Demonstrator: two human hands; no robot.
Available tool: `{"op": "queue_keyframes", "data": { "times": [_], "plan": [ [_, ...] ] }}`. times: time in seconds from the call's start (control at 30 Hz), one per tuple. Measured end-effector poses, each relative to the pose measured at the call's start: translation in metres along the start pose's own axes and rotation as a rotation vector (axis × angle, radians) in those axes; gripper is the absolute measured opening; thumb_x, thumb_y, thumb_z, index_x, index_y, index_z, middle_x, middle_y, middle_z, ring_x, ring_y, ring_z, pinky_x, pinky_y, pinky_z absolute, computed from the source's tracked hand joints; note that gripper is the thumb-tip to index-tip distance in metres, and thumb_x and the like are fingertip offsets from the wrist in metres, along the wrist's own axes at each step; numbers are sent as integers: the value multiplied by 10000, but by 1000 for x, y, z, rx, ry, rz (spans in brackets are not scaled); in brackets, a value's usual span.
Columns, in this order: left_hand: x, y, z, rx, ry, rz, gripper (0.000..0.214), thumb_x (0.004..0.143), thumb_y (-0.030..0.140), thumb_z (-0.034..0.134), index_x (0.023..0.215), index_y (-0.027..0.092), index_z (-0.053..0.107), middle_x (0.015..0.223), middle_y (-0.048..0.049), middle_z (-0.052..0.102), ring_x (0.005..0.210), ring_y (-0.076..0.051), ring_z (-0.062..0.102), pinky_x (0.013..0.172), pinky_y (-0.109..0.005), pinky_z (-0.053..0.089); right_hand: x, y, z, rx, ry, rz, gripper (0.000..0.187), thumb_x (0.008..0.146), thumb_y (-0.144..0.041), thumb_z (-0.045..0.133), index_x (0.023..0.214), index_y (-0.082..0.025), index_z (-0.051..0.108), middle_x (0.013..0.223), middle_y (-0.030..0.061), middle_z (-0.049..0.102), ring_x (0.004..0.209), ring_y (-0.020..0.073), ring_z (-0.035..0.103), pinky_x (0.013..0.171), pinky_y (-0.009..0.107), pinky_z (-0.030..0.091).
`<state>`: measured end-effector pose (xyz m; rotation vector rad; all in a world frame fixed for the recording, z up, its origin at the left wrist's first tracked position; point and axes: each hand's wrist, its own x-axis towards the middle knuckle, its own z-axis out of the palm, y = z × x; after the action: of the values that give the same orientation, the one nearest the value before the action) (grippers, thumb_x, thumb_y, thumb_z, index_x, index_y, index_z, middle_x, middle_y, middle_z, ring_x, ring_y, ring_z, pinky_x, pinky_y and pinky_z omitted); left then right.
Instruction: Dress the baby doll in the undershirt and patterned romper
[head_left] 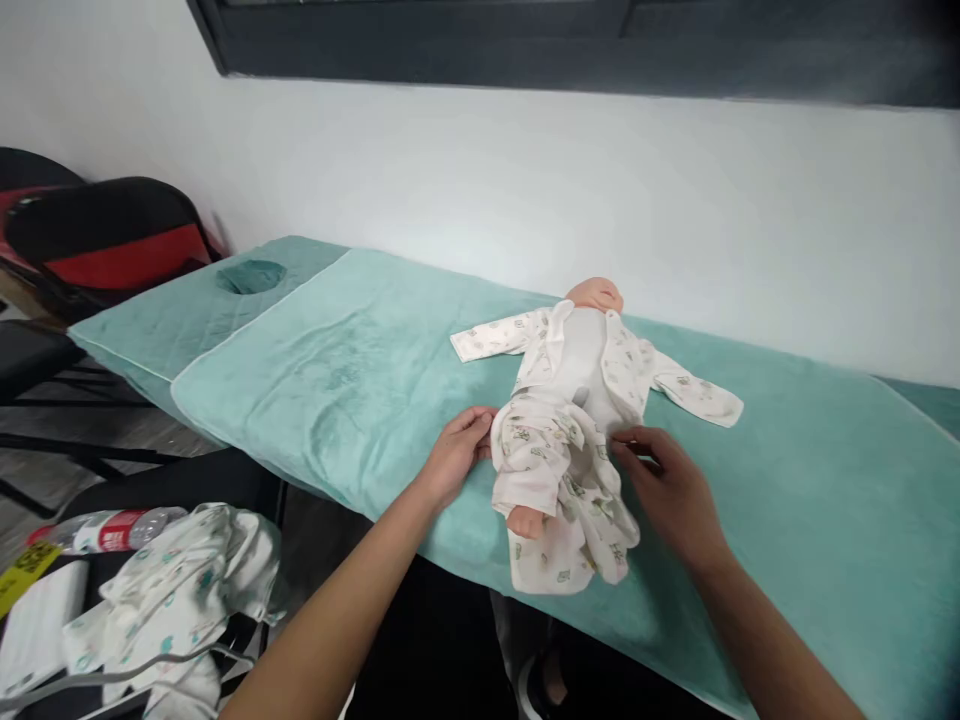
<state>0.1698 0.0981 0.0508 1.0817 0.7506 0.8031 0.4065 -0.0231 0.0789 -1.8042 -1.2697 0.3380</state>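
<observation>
A baby doll (581, 350) lies on its back, its head at the wall side and its feet toward me. It wears a white printed baby jacket (625, 365) that hangs open at the front, both sleeves spread out. White printed baby pants (536, 440) are around its hips; one foot pokes out of the left pant leg, while the other leg of the pants lies crumpled. My left hand (463, 448) pinches the pants' edge at the left hip. At the right hip, my right hand (660, 480) has its thumb and fingers closed on the pants' waist edge.
A teal cover (337, 390) lies over the massage bed along a white wall. Black folding chairs (112, 240) stand at the left. Near me, a chair holds a plastic bottle (120, 530), printed baby clothes (180, 590), a white object (45, 625) and a cable.
</observation>
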Motion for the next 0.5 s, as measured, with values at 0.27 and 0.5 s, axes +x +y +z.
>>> {"op": "queue_keyframes", "data": {
  "times": [0.27, 0.5],
  "plan": [
    [62, 37, 58, 817, 13, 495, 491, 763, 278, 728, 1222, 204, 570, 1330, -115, 510, 1250, -274, 488, 1047, -390, 395, 24, -2, 14, -358, 221, -266, 340, 882, -453, 593, 1127, -218, 575, 1145, 122, 551, 969, 263, 579, 773, 385, 486],
    [91, 48, 53, 859, 280, 413, 84, 881, 231, 546, 948, 199, 586, 949, -85, 634, 955, -259, 612, 859, -365, 440, 45, 12, -17, 52, 328, 110, 271, 881, -496, 537, 843, -227, 537, 747, -6, 577, 648, 176, 574, 626, 329, 461]
  ]
}}
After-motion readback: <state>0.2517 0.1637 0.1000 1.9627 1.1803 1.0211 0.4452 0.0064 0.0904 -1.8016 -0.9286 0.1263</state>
